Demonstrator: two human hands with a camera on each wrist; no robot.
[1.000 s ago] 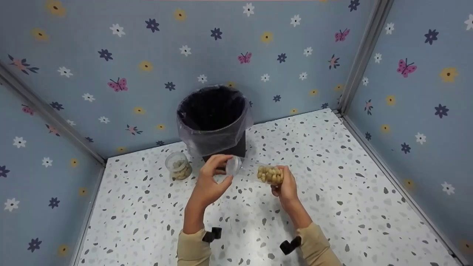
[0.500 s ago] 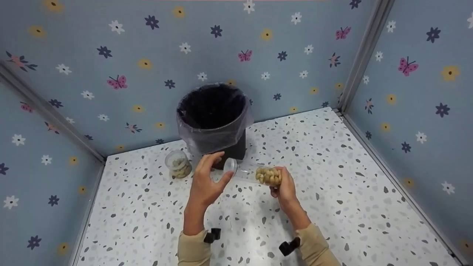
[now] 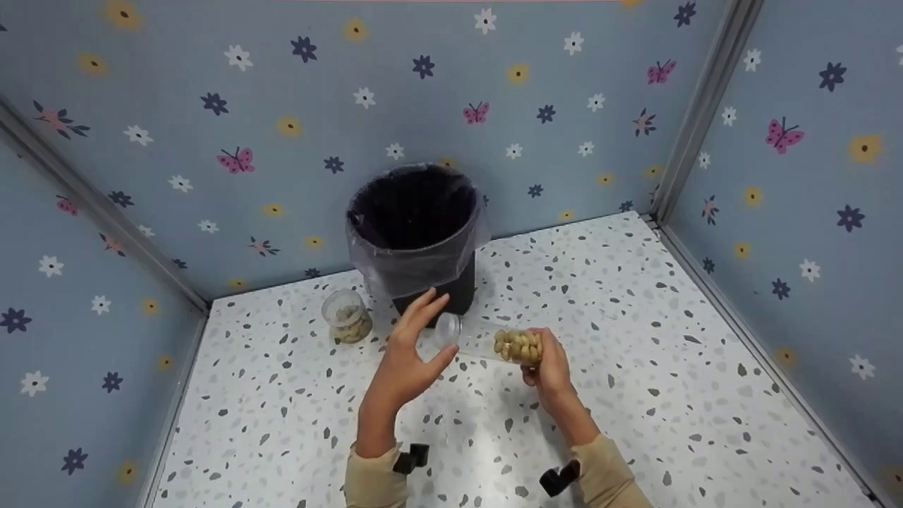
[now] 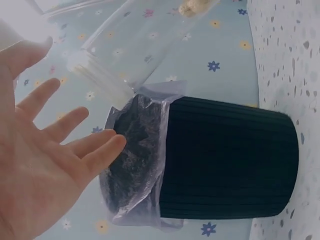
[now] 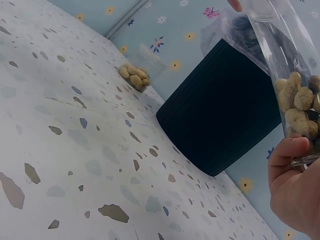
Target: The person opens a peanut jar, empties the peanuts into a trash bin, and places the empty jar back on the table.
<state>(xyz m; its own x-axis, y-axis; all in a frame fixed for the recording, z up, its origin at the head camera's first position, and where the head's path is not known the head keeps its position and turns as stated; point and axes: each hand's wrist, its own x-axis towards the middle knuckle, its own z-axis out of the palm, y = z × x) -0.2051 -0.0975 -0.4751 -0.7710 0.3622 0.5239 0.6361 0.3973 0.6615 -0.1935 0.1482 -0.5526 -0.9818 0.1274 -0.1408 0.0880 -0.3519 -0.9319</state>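
In the head view, the tall jar (image 3: 480,339) is held on its side, just in front of the bin (image 3: 462,286). Its nuts (image 3: 520,346) are gathered at the base, which is gripped by the right hand (image 3: 552,365). The fingers of the left hand (image 3: 404,367) are spread beside the other end. Nuts could be spilled if that end is open and gets tipped down; whether it is closed cannot be told. The short jar (image 3: 347,321) could be knocked over if bumped. The surface (image 3: 282,402) is white and speckled, and is ringed by blue flowery walls (image 3: 395,42).

In the left wrist view, nothing is pinched; two fingers are close together.

In the right wrist view, the base is pressed by the thumb; the other fingers are mostly hidden. The jar could be dropped if its smooth side slips.
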